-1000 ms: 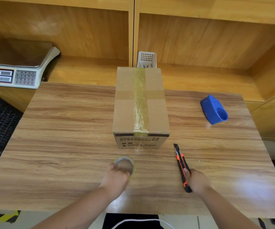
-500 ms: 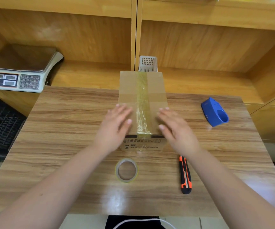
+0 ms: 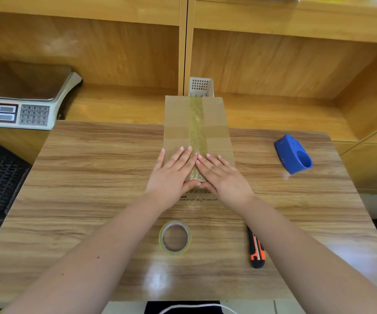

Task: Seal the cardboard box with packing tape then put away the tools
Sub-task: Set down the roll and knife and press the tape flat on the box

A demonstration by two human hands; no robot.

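Box (image 3: 196, 123) is sitting mid-table, far side, its tape strip (image 3: 196, 132) laid; both hands, left (image 3: 171, 175) and right (image 3: 222, 175), having dropped roll (image 3: 175, 237) and knife (image 3: 256, 250), are spreading flat, pressing it. Sealing looks nearly finished; tidying remains.

I see a table (image 3: 92, 177) of wood-grain laminate, smooth and glossy enough to throw glare at its near edge. The cardboard box (image 3: 178, 118) looks matt brown, with a shiny, slightly wrinkled strip of tape (image 3: 195, 123) down its top. The tape roll (image 3: 175, 237) is glossy and translucent. The knife (image 3: 256, 250) looks like black and orange plastic, and the blue dispenser (image 3: 293, 154) at far right like smooth plastic. The shelving (image 3: 115, 53) is varnished wood.
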